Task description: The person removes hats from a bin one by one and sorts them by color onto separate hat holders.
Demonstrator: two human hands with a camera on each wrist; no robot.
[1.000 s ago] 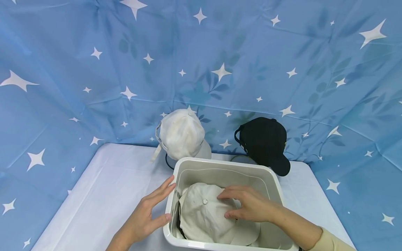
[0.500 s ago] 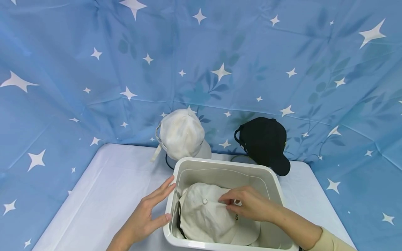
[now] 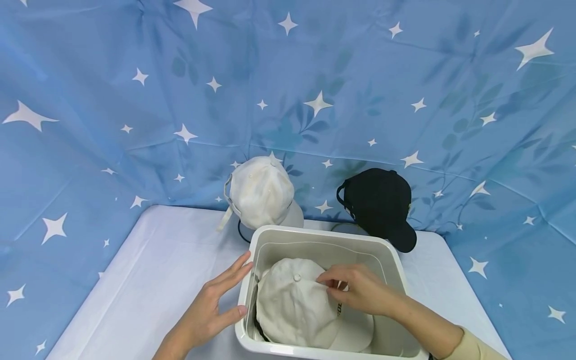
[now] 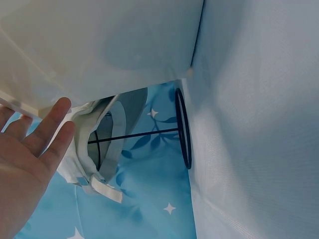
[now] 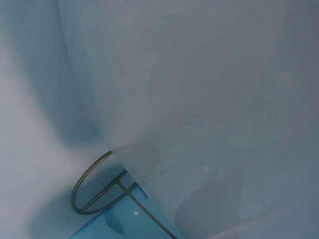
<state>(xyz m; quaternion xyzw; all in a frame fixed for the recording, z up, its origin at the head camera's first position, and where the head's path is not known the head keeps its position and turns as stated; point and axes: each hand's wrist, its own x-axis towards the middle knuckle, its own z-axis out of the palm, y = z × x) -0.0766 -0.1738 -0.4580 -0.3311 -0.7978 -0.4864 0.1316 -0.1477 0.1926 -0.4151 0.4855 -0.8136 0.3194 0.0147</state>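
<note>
A cream baseball cap (image 3: 294,305) lies crown up inside a light plastic bin (image 3: 321,233), its brim toward the right. At the front of the crown, above the dark lettering, my right hand (image 3: 360,292) pinches the fabric between thumb and fingers. My left hand (image 3: 209,307), fingers straight and spread, touches the bin's left rim; the left wrist view shows this hand (image 4: 30,154) against the bin wall (image 4: 124,45). Under the cream cap, a dark edge shows at its left side. In the right wrist view the bin wall (image 5: 214,99) hides my right hand.
Behind the bin, a white cap (image 3: 261,192) hangs on a black wire stand (image 4: 183,129). To its right a black cap (image 3: 378,202) sits on another stand, whose wire base (image 5: 89,174) shows from the right wrist. A white cloth covers the table (image 3: 148,280); a blue star-patterned curtain (image 3: 270,60) surrounds it.
My right thumb and fingers have come together on the cream cap's front. The cap's crown has risen slightly, covering the pale layer at its left. My left hand has stayed at the rim.
</note>
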